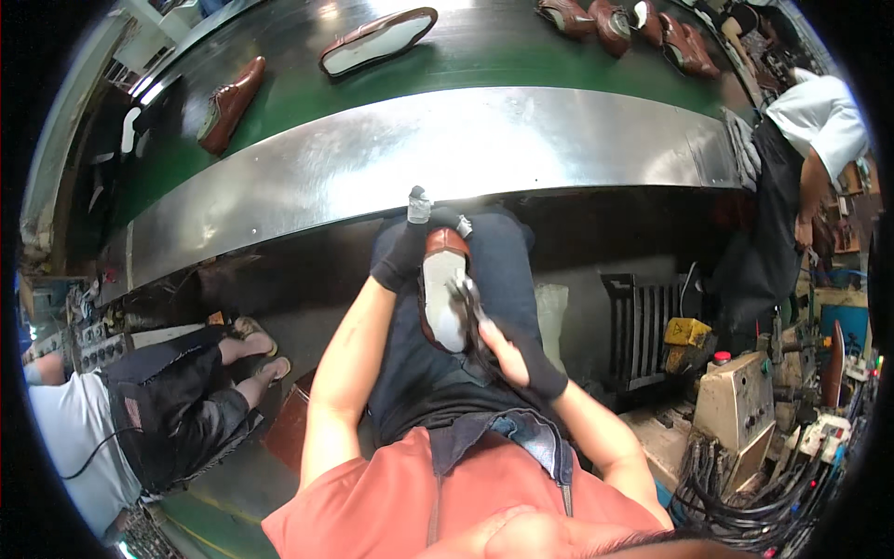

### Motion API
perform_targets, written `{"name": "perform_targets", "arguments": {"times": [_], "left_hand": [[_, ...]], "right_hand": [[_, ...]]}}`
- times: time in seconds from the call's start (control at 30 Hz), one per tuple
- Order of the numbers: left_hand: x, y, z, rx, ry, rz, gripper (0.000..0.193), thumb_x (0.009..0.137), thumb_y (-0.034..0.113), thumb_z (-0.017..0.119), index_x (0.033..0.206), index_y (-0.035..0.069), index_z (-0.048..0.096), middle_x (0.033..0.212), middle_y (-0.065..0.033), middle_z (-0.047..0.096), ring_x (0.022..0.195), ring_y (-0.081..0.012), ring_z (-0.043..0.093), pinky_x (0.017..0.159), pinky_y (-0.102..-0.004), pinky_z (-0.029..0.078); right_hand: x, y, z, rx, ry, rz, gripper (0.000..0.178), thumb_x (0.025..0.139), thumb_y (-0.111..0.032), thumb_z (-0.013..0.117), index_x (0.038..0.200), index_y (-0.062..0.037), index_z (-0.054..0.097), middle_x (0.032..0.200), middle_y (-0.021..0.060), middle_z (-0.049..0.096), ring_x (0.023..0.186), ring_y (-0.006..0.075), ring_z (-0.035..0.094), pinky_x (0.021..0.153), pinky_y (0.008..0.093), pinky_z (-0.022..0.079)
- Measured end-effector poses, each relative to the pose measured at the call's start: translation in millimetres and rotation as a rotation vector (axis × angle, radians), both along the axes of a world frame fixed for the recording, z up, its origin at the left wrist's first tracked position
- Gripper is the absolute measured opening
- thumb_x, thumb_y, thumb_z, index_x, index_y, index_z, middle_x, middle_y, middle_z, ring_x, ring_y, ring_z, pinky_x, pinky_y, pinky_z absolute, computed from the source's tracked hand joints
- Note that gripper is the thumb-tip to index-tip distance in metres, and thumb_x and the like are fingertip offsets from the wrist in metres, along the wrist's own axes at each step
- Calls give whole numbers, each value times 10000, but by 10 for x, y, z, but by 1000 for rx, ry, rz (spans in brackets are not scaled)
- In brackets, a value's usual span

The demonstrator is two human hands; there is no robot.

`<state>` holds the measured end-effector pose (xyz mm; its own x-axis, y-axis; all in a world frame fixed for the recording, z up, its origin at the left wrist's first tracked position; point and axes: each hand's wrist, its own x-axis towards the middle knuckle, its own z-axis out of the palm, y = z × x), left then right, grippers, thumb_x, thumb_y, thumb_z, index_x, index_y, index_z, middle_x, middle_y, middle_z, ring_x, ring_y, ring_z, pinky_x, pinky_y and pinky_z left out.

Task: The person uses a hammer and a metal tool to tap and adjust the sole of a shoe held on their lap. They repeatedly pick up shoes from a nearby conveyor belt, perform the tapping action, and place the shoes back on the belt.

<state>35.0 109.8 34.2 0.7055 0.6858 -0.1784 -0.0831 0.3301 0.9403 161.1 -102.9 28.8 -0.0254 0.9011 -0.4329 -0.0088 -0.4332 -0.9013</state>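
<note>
A brown leather shoe [437,303] lies across my lap with its pale sole facing up. My left hand [407,250], in a black fingerless covering with tape around some fingertips, is closed around the shoe's far end. My right hand [512,359], with a black band at the wrist, is closed on metal pincers [468,296], their dark handles running down into the palm. Their head is over the right side of the sole, smeared by motion. Whether they touch the sole I cannot tell.
Beyond my knees runs a metal ledge [521,140] before a green conveyor belt [289,121] carrying several brown shoes [377,39]. A control box [736,401] with a red button and cables stands at right. Co-workers [79,429] are at left and right.
</note>
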Motion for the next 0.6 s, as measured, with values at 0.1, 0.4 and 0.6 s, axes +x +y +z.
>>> {"name": "perform_targets", "arguments": {"times": [0.1,0.4,0.6], "left_hand": [[65,-79,-150,-37,-64,29,928,879,773,189,864,-16,678,918,-126,672,923,-239,615,905,-350,455],[-226,-303,-99,71,-198,177,737,966,590,276,794,-5,677,856,-92,664,909,-214,593,951,-368,411],[-716,-1027,335,177,-395,124,572,941,496,454,1175,-14,565,1249,-184,554,1287,-301,430,1113,-437,287]], "right_hand": [[26,400,-123,32,280,13,449,1037,-372,369,1175,-11,596,1000,-17,617,880,90,539,817,252,457],[-657,308,-420,388,-395,-105,358,1011,-265,390,828,-11,565,678,114,560,620,246,537,613,367,429],[-420,-314,-402,408,-389,373,317,925,-277,531,1086,-11,597,1044,194,593,947,375,579,820,417,470]]}}
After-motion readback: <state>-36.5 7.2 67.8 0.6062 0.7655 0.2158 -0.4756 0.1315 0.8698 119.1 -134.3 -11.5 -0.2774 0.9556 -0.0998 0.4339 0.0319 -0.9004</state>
